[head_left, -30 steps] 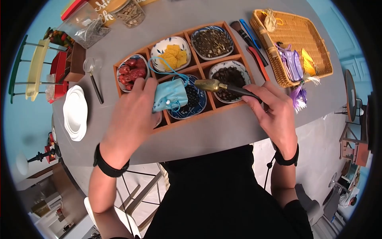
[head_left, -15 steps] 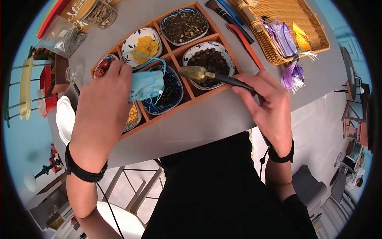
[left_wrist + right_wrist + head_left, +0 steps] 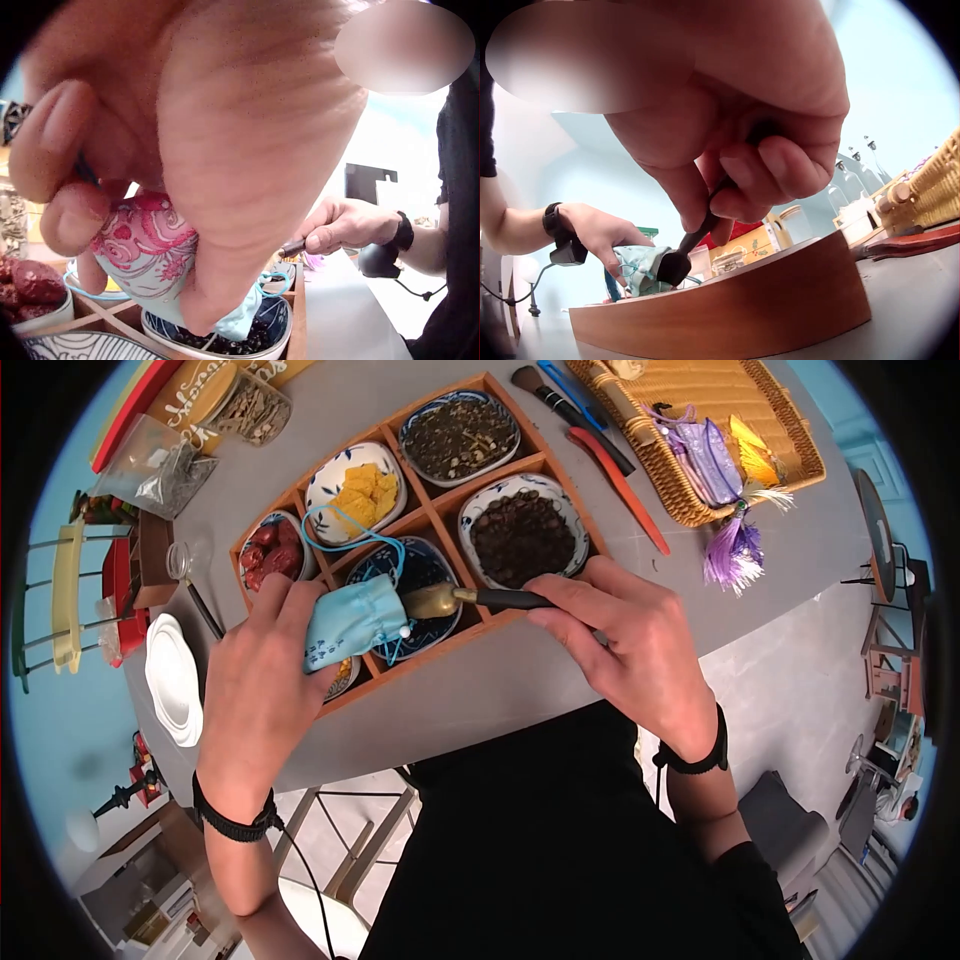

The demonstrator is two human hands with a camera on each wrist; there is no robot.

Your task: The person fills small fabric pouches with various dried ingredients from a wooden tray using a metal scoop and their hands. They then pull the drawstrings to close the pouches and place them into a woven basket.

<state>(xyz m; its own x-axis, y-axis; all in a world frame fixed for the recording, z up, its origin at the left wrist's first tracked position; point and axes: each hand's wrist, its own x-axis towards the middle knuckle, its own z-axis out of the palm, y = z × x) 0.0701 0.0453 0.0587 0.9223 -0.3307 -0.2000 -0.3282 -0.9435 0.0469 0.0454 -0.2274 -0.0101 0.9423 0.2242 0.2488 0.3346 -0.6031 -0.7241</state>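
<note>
My left hand (image 3: 262, 695) grips a light blue drawstring pouch (image 3: 355, 622), its mouth turned to the right. Pink embroidery shows on the pouch in the left wrist view. Between thumb and fingers, my right hand (image 3: 635, 655) holds the black handle of a small brass-coloured scoop (image 3: 500, 599). The scoop's head is right at the pouch's mouth, tip partly hidden there. Both overlap a dark blue bowl (image 3: 281, 319) of small black beans (image 3: 236, 347). This bowl sits in a divided wooden box (image 3: 727, 319), beside a bowl of dark brown pieces (image 3: 525, 535).
Other compartments hold red dates (image 3: 270, 552), yellow pieces (image 3: 367, 492) and dried herbs (image 3: 460, 438). A wicker basket (image 3: 685, 500) with pouches and tassels stands right, near a red-handled tool (image 3: 620, 488) and a brush. White dishes (image 3: 172, 680) lie left; jars stand behind.
The scoop has moved left from over the brown pieces to the pouch's mouth. The pouch stays in the left hand, lower in view than half a second ago. The head view has shifted.
</note>
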